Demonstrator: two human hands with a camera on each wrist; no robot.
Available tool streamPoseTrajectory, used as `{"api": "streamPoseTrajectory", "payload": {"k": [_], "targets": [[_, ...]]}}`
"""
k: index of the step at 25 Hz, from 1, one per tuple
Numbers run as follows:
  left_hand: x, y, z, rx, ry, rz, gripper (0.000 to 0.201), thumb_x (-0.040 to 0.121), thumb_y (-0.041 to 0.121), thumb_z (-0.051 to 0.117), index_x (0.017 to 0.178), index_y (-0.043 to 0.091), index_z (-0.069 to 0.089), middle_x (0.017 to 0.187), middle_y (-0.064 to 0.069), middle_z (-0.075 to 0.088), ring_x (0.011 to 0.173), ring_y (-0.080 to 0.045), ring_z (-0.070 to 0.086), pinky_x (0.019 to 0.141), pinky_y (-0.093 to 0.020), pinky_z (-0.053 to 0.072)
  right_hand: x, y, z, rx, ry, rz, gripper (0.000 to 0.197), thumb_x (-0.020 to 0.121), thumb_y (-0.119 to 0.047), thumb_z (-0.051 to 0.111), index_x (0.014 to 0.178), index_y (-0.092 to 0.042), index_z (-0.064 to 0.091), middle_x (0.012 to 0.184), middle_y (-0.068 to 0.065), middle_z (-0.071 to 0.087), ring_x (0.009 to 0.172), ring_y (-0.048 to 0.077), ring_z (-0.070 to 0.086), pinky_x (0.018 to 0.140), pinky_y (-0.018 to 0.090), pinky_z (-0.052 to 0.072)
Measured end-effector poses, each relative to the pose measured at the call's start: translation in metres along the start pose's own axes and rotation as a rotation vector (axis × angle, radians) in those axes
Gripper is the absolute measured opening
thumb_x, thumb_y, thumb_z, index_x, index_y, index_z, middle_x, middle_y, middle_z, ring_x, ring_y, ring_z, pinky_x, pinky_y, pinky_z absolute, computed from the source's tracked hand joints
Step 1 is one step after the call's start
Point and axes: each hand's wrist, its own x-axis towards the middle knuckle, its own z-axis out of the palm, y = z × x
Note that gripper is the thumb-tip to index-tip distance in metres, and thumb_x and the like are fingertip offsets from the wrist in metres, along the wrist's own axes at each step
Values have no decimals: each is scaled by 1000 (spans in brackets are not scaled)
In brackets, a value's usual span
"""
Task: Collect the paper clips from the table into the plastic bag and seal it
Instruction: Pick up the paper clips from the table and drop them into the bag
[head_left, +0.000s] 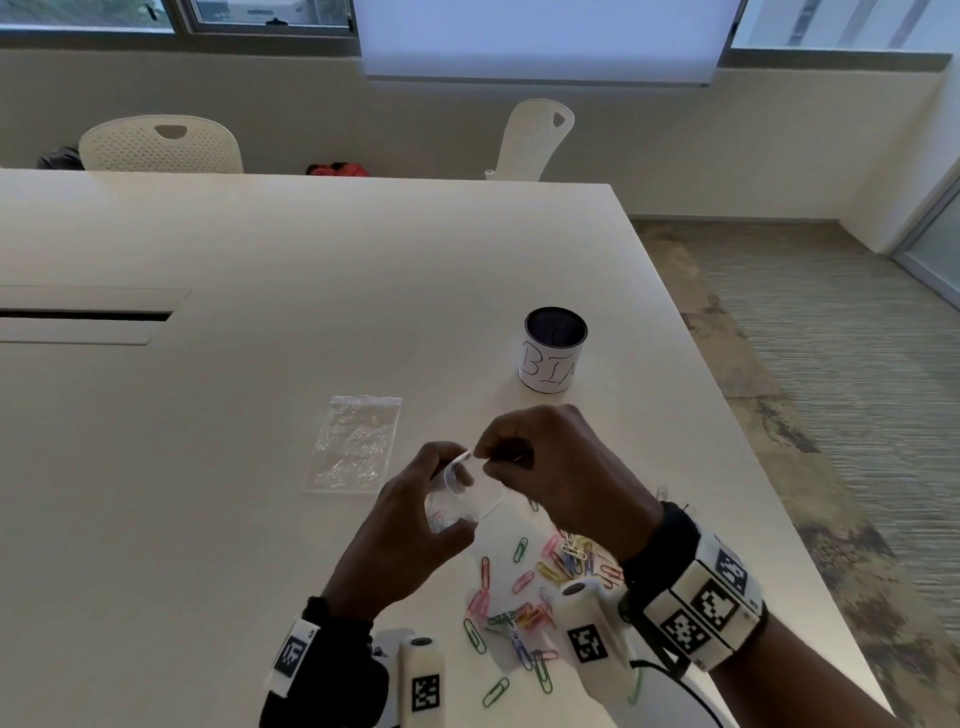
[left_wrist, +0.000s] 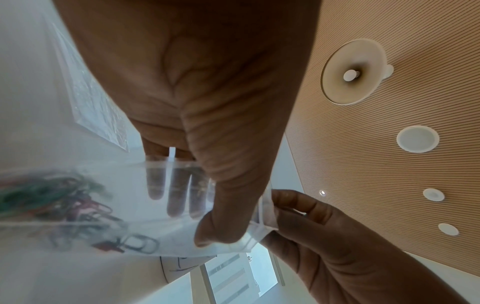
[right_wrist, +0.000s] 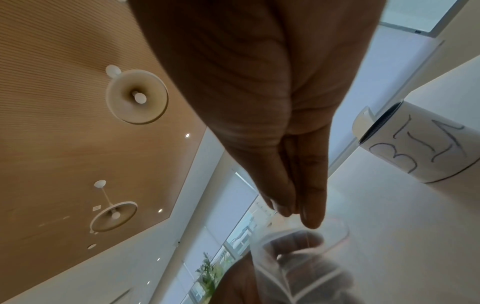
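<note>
My left hand (head_left: 441, 488) holds a clear plastic bag (head_left: 470, 501) upright above the table, thumb in front (left_wrist: 215, 230) and fingers behind the film. Several coloured paper clips (left_wrist: 52, 205) lie inside the bag. With fingers pressed together (right_wrist: 293, 211), my right hand (head_left: 485, 460) pinches the bag's zip edge (left_wrist: 262, 216) at the mouth. Whether it also holds a clip is hidden. Several loose paper clips (head_left: 524, 597) lie scattered on the white table (head_left: 260, 415) below my right wrist.
A second clear plastic bag (head_left: 358, 441) lies flat to the left of my hands. A white cup marked BIN (head_left: 553, 348) stands behind them. The table's right edge (head_left: 727, 415) runs close by. Two white chairs (head_left: 161, 145) stand at the far side.
</note>
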Motion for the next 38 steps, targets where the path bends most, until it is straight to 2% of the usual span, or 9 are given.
{"api": "streamPoseTrajectory", "payload": {"k": [6,9,12,17,22,29,34,36,38], "targets": [[-1,-3,-1,-6,19,18,56,81,15,83,125,33,53,107,15,67,104,-8,66,83,-15,53,-12,52,-9,-96,63,144,13,93,-11,74,103,-17,79,97,-1,80,79,1,71,72,13,56],[-3,-2,-1,-14,15,22,56,82,16,84,126,31,53,108,14,66,105,-9,66,81,-10,53,-21,73,9,-149,-71,233,26,99,-14,66,124,-14,71,120,4,73,99,10,68,90,24,58],[-3,-2,-2,-26,3,12,56,83,13,83,128,27,53,111,12,65,105,-10,66,77,-5,51,-28,75,26,-200,-260,212,39,104,-22,57,142,-15,57,142,2,56,124,14,54,105,27,48],[-4,-4,-4,7,9,7,57,83,13,82,127,31,51,109,17,65,105,-5,65,79,-4,50,-41,53,44,-265,-436,10,31,106,-27,51,133,-21,64,138,0,53,122,12,50,104,31,51],[-3,-6,-3,16,18,22,59,83,11,81,129,29,51,108,16,65,106,-8,66,82,-5,50,-49,41,60,-231,-470,-105,42,95,-45,66,133,-28,60,142,-4,51,125,11,49,105,29,48],[-2,-8,-5,28,22,13,60,82,14,84,129,30,51,108,17,65,106,-3,65,81,-1,48,-51,53,64,-268,-443,-211,15,97,-29,67,109,-22,72,117,-3,65,106,11,54,92,29,52],[-1,-6,-4,12,17,5,59,82,15,84,129,31,51,107,16,66,104,-8,66,80,-3,50,-48,62,43,-354,-385,-117,32,99,-39,63,129,-28,63,135,-3,57,119,12,52,100,28,50],[-1,-6,-2,12,12,5,60,82,15,84,129,31,51,108,16,66,103,-8,66,79,-4,50,-51,60,43,-337,-439,-101,43,96,-52,62,134,-33,58,140,-6,52,124,11,48,102,26,46],[0,-7,-2,15,4,4,61,82,15,84,130,31,50,109,17,65,104,-7,66,78,-3,50,-55,58,48,-346,-476,-126,41,96,-50,63,133,-33,59,141,-5,51,126,12,46,103,26,43]]}}
